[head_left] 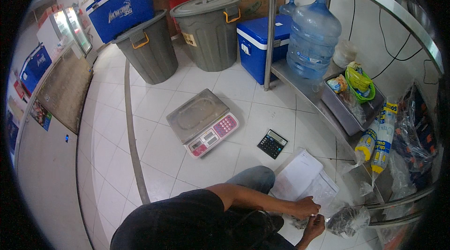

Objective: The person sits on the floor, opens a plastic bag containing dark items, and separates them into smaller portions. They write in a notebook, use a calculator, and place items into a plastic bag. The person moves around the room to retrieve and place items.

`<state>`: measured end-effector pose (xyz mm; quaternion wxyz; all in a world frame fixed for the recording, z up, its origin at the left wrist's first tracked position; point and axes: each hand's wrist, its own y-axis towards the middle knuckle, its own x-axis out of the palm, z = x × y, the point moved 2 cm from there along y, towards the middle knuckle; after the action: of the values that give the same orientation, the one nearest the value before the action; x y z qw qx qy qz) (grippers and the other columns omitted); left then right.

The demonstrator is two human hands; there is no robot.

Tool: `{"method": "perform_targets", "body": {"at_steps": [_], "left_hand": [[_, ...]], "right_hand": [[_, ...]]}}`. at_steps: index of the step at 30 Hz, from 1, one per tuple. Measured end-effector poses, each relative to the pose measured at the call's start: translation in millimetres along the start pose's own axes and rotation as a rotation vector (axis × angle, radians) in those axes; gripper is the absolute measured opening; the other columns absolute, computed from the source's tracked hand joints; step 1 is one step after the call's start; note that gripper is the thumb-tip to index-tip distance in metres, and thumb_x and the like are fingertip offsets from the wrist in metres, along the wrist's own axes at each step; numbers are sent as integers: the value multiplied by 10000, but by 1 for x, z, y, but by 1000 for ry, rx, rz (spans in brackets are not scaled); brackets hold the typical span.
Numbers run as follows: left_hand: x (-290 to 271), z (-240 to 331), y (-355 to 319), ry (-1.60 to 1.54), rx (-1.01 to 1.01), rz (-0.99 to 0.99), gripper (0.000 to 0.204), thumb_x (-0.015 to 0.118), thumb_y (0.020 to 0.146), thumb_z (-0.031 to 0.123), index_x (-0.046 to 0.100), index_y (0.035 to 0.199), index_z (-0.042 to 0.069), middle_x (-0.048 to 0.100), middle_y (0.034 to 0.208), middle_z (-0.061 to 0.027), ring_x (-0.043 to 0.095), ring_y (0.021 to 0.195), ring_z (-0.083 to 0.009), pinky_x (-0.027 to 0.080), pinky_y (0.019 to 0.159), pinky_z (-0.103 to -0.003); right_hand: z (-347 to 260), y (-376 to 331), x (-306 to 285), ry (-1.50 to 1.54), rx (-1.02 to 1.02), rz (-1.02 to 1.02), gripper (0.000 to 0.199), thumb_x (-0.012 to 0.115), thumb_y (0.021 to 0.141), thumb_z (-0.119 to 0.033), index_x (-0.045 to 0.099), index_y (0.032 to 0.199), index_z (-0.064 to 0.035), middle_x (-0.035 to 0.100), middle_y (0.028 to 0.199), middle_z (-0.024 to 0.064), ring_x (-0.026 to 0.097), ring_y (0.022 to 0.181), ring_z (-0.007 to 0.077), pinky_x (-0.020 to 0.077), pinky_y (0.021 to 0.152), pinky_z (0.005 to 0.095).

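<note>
Low at the right, my left hand (307,208) and my right hand (315,227) meet with their fingers pinched together. A small whitish bit shows between the fingertips; what it belongs to cannot be made out. Just right of them lies a clear plastic bag (348,221) with dark contents. Something dark and shiny, partly hidden, sits below my left hand. Sheets of paper (300,175) are spread on the floor beyond my hands. A black calculator (272,144) lies farther off, and left of it stands a pink-and-white digital scale (202,121) with a bare tray.
A steel rack (304,79) runs along the right, bearing a large water bottle (314,39), a grey bin (344,104) and rolled plastic packs (385,132). Grey lidded barrels (208,34) and blue coolers (262,39) stand at the back. A strip (132,142) crosses the tiled floor.
</note>
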<state>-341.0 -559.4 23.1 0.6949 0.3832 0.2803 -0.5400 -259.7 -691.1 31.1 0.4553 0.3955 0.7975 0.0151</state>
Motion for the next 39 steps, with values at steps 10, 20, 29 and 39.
{"method": "perform_targets", "body": {"at_steps": [10, 20, 29, 39], "left_hand": [[-10, 4, 4, -293, 212, 43, 178, 670, 777, 140, 606, 917, 50, 552, 880, -112, 595, 864, -345, 468, 733, -466], [-14, 15, -10, 13, -171, -82, 201, 680, 709, 183, 670, 862, 52, 600, 980, -118, 555, 1049, -330, 365, 977, -536], [0, 16, -12, 50, -148, 31, 118, 659, 741, 155, 668, 778, 44, 625, 903, -123, 599, 942, -305, 404, 909, -489], [-13, 13, -19, -372, 33, 187, 110, 700, 754, 130, 614, 750, 61, 575, 768, -93, 609, 797, -323, 434, 657, -468]], "right_hand": [[13, 2, -3, 302, -24, -45, 207, 562, 930, -204, 587, 899, -1, 568, 703, 47, 483, 577, 108, 351, 493, 271], [7, 2, 4, 223, 87, -98, 224, 660, 852, -189, 579, 783, 9, 496, 594, 42, 424, 534, 124, 358, 498, 291], [-19, -3, -10, 36, 91, -99, 221, 710, 836, -238, 645, 841, -27, 646, 656, 117, 634, 581, 246, 479, 553, 363], [10, -9, 3, 69, -218, 19, 266, 647, 914, -279, 609, 926, -15, 646, 779, 136, 621, 642, 232, 464, 570, 344]]}}
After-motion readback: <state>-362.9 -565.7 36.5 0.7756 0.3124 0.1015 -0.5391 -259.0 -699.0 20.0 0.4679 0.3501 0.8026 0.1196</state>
